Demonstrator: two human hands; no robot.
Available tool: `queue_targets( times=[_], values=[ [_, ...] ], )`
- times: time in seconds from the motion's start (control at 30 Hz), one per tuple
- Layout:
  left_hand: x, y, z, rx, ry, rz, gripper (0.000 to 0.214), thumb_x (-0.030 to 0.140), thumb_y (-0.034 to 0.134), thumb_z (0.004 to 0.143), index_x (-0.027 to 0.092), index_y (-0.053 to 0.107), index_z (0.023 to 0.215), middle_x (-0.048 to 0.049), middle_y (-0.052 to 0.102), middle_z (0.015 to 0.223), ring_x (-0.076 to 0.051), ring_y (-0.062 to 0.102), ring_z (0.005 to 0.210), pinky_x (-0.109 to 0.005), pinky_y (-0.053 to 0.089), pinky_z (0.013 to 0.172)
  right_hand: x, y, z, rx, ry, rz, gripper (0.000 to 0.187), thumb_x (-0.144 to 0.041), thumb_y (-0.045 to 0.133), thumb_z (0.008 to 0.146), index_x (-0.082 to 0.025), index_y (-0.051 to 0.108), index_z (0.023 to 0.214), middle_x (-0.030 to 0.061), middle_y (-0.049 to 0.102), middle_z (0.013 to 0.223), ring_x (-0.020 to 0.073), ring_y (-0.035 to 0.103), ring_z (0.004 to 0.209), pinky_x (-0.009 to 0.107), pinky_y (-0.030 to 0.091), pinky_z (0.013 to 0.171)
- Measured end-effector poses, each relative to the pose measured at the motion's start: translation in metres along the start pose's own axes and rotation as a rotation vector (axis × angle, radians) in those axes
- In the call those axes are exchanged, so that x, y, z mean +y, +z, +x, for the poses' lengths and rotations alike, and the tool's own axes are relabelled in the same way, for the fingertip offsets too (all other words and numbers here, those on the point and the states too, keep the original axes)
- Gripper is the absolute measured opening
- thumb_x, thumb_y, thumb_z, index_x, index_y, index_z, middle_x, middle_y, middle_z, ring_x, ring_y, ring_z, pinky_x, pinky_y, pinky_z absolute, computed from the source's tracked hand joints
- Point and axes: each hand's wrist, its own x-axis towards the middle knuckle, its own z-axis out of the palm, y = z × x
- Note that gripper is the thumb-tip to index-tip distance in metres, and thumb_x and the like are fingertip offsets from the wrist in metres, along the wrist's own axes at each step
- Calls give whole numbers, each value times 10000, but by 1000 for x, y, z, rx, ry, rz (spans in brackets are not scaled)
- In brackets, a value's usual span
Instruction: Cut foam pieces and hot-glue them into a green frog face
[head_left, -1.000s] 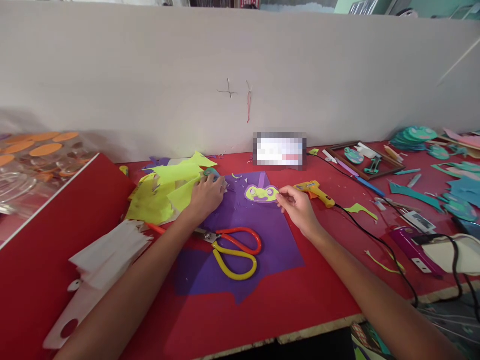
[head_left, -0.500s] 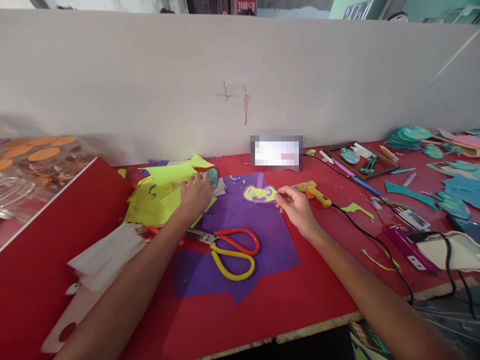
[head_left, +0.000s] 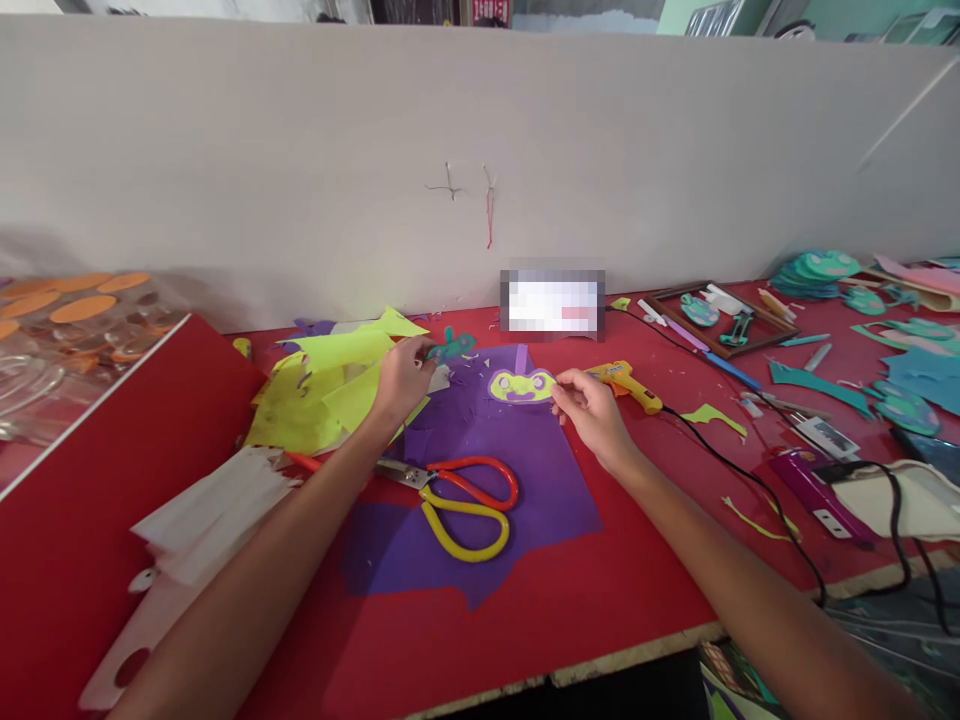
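Pinched in my right hand (head_left: 589,410) is the right end of a yellow-green felt face cutout (head_left: 520,386) with a purple border, two round eyes and a purple mouth. A purple strip (head_left: 521,358) stands up behind its top edge. My left hand (head_left: 407,378) is closed on a teal cutout (head_left: 453,346) with rounded lobes, held to the left of the face. Beneath both hands lies a purple felt sheet (head_left: 547,480) strewn with small scraps. Scissors (head_left: 469,510) with one red and one yellow handle rest on it, their blades partly behind my left forearm.
Yellow-green felt pieces (head_left: 322,400) are heaped at left beside a red panel (head_left: 97,480). A yellow glue gun (head_left: 630,385) with a black cord lies right of my right hand. Further right are a wooden tray (head_left: 724,320), teal cutouts (head_left: 814,275) and a purple power strip (head_left: 821,495).
My left hand has turned and shifted slightly, bringing the teal cutout out to the right, where more of it shows. My right hand and the face cutout have hardly moved.
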Motion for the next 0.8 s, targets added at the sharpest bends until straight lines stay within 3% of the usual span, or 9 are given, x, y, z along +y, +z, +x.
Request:
queue_targets(
  times=[0.07, 0.1, 0.2, 0.33, 0.5, 0.8],
  values=[
    [6, 2, 0, -11, -21, -141, 49, 192, 634, 821, 170, 594, 837, -34, 682, 814, -171, 644, 731, -286, 478, 685, 0, 0, 0, 0, 13, 23, 331, -537, 610, 908, -214, 551, 872, -14, 601, 695, 120, 561, 566, 244, 458, 513],
    [10, 3, -2, -22, -40, -225, 85, 208, 638, 834, 171, 562, 819, -23, 657, 774, -159, 643, 688, -275, 471, 643, 0, 1, 0, 4, 21, 40, 339, -550, 600, 912, -219, 536, 879, -9, 618, 709, 121, 567, 570, 242, 459, 510],
    [25, 13, -11, -89, -96, -478, 150, 258, 614, 886, 188, 487, 849, 14, 587, 725, -120, 620, 550, -242, 433, 519, 0, 1, 0, 21, 42, 77, 361, -581, 583, 914, -229, 505, 889, 2, 657, 733, 124, 585, 578, 240, 465, 502],
    [45, 31, -30, -160, -78, -655, 174, 321, 601, 922, 196, 486, 886, 28, 546, 693, -114, 603, 578, -229, 455, 522, 4, 0, 1, 51, 60, 61, 372, -592, 585, 909, -230, 501, 899, -3, 650, 711, 125, 589, 567, 237, 466, 486],
    [54, 46, -46, -172, 2, -671, 124, 305, 550, 956, 200, 496, 915, 17, 525, 758, -117, 580, 654, -239, 457, 584, 10, -3, 4, 114, 86, 21, 368, -584, 586, 904, -229, 489, 901, -9, 627, 688, 128, 583, 542, 237, 459, 454],
    [46, 51, -50, -51, -71, -586, 69, 222, 497, 961, 204, 481, 897, 16, 508, 756, -124, 534, 692, -243, 426, 630, 13, -2, 2, 86, 106, 0, 354, -572, 576, 906, -227, 495, 904, -15, 618, 673, 122, 572, 523, 230, 453, 446]
  ],
)
